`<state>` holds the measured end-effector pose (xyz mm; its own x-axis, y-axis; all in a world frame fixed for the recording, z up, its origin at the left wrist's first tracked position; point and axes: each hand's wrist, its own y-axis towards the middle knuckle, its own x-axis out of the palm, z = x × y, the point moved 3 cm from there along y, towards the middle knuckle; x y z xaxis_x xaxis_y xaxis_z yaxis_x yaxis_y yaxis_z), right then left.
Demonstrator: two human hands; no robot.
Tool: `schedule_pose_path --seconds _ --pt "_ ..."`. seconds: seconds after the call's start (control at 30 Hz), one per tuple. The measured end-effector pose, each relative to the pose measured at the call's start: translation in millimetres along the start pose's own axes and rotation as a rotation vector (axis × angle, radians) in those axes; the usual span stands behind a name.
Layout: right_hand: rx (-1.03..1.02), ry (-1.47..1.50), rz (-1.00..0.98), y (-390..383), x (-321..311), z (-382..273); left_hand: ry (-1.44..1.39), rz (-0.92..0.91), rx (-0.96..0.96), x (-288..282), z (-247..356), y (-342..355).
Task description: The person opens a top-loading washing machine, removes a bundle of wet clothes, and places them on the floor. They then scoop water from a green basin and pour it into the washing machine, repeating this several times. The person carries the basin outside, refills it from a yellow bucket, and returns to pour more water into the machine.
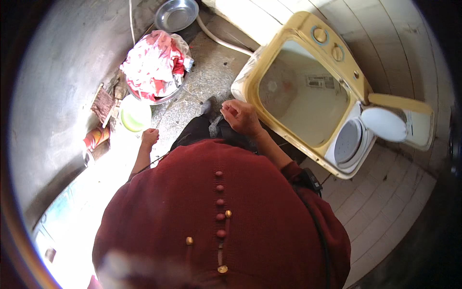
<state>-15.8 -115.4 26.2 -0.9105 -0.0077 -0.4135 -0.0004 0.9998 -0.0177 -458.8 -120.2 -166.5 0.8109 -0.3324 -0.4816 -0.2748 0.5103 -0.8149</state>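
My right hand (240,117) hangs loosely closed beside the near left edge of a yellowed twin-tub washing machine (245,89), with nothing to be seen in its curled fingers. At my left side, my left hand (150,137) is also curled, just below a pale green basin (136,113), and no held thing shows. Beyond that hand, a heap of red, pink and white laundry (156,62) fills a metal basin (166,98) on the floor. The washing machine's large tub (298,101) is uncovered. Its small spin drum has a raised lid (421,127).
A bare metal basin (175,15) stands at the far wall, near a pale hose (219,41) that runs to the machine. Along the left wall lie a red and yellow container (96,138) and a brown board (102,104). Strong light washes out the lower left floor.
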Motion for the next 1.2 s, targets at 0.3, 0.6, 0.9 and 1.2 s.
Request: schedule_pose_path --seconds 0.3,0.6,0.9,1.2 --pt "0.277 0.221 -0.272 18.2 51.1 21.0 -0.12 0.192 0.165 -22.2 9.7 9.1" --pt "0.281 0.21 -0.498 81.4 145.4 5.9 -0.684 0.225 -0.1 -84.8 -77.6 32.3" --pt "0.347 -0.022 -0.707 167.2 332.0 -33.7 -1.248 0.428 -0.261 -182.0 -242.8 87.3" --pt "0.044 -0.309 -1.042 250.2 510.0 -3.7 -1.517 0.551 -0.382 -187.7 -278.0 100.0"
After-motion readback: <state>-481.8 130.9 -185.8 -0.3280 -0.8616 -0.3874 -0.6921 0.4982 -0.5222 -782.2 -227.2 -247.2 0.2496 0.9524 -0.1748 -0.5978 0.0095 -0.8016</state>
